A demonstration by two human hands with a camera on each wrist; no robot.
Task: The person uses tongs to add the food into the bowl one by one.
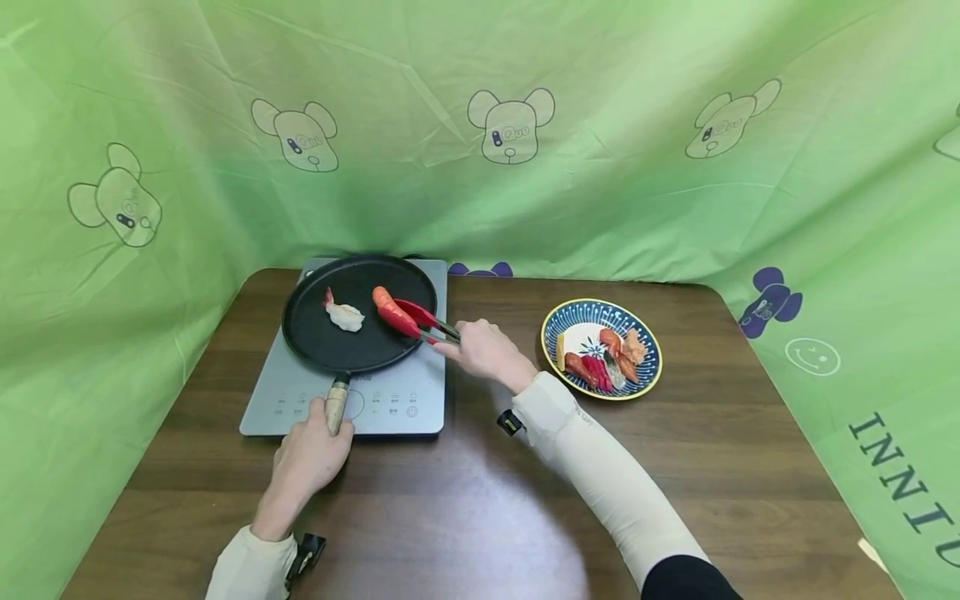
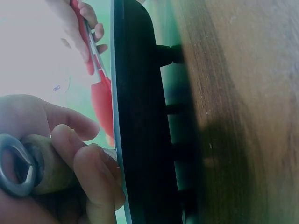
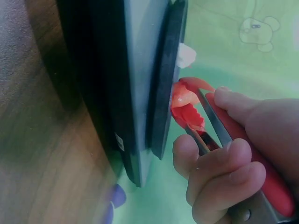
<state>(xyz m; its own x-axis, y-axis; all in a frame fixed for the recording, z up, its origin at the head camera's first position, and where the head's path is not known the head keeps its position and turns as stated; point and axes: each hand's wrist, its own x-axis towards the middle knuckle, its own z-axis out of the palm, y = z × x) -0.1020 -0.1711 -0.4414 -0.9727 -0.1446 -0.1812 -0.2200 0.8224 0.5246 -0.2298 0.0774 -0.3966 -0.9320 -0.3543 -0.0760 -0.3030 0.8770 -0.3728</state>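
Observation:
My left hand (image 1: 311, 454) grips the wooden handle (image 1: 337, 408) of a round black frying pan (image 1: 360, 279). A metal ring at the handle's end (image 2: 16, 165) shows in the left wrist view. With my right hand (image 1: 491, 354) I hold tongs (image 3: 216, 119) that have red tips and metal arms. Between those tips, over the right part of the pan, is an orange-red sausage (image 1: 382, 297). A white shrimp (image 1: 347, 317) with a red tail lies in the pan, left of the sausage.
Beneath the pan is a grey induction cooktop (image 1: 420, 400) with touch controls. To its right a blue-and-white patterned plate (image 1: 573, 311) with a yellow edge carries several pieces of food. A green printed cloth (image 1: 510, 217) hangs behind and beside the wooden table (image 1: 450, 517).

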